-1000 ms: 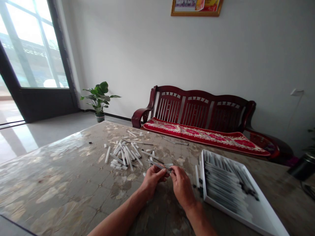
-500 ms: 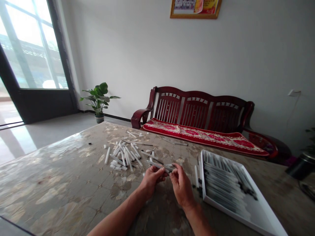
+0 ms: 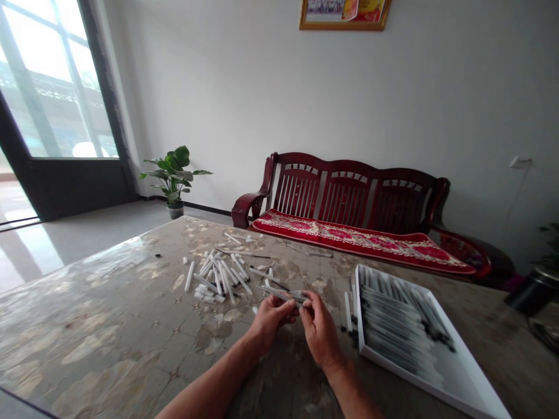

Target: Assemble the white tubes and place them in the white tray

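Note:
Close together over the table, both hands are closed around a translucent pen [image 3: 279, 292] with a dark core. My left hand [image 3: 271, 319] pinches it between thumb and fingers, and its tip end points to the upper left. At the other end, the fingers of my right hand [image 3: 319, 326] are pressed on it; they partly cover that end. More than one pen may lie in the grip; I cannot tell. Beyond the left hand lies a loose pile of white pen barrels and caps [image 3: 223, 276]. Thin dark refills [image 3: 273, 279] rest just past the fingertips.
A white open box [image 3: 456, 381] on the right holds rows of clear pens with black caps [image 3: 393, 320]. Several pens [image 3: 348, 311] lie along its left side. The patterned table [image 3: 109, 326] extends left. Behind it stand a dark red wooden bench [image 3: 345, 186] and a potted plant [image 3: 174, 174].
The hands stay almost in place on the pen, with only slight finger movement at the right hand. The whole view has shifted very slightly.

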`<action>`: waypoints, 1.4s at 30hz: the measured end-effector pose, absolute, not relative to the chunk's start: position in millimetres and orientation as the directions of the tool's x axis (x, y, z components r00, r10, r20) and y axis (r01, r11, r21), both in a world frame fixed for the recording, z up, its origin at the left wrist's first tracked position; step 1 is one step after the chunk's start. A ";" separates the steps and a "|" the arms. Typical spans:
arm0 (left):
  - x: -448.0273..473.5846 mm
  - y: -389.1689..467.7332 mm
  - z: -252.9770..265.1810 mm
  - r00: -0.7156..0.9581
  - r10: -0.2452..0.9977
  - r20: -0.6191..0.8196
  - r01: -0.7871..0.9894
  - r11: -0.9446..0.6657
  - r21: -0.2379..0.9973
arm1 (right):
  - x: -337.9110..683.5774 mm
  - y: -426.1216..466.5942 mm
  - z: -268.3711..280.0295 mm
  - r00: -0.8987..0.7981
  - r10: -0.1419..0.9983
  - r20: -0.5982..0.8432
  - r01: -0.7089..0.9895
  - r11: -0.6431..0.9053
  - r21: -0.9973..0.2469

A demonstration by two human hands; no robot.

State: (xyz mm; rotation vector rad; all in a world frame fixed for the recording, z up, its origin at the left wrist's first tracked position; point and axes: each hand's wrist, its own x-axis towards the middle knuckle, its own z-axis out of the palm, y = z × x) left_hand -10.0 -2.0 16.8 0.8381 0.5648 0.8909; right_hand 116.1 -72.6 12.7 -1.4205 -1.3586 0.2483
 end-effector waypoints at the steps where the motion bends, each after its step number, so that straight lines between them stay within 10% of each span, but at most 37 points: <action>1: -9.8 -2.2 16.5 0.532 0.843 -0.079 -0.442 0.356 0.824 | 116.1 -72.0 12.0 0.320 0.799 0.509 0.576 0.263 -0.774; 23: -8.6 -3.7 13.5 0.537 0.843 -0.030 -0.421 0.298 0.857 | 112.2 -68.6 5.9 0.388 0.842 0.374 0.409 0.206 -0.889; 29: -8.1 -3.5 12.9 0.517 0.856 -0.020 -0.421 0.275 0.865 | 107.4 -67.3 8.1 0.429 0.900 0.074 0.125 0.022 -0.992; 34: -8.8 -2.4 12.6 0.529 0.849 0.012 -0.414 0.246 0.877 | 109.1 -67.8 9.1 0.437 0.861 0.259 0.186 0.195 -0.963; 42: -8.5 -4.1 13.7 0.556 0.829 0.065 -0.367 0.174 0.914 | 100.0 -69.5 15.7 0.386 0.919 -0.083 -0.117 -0.040 -0.992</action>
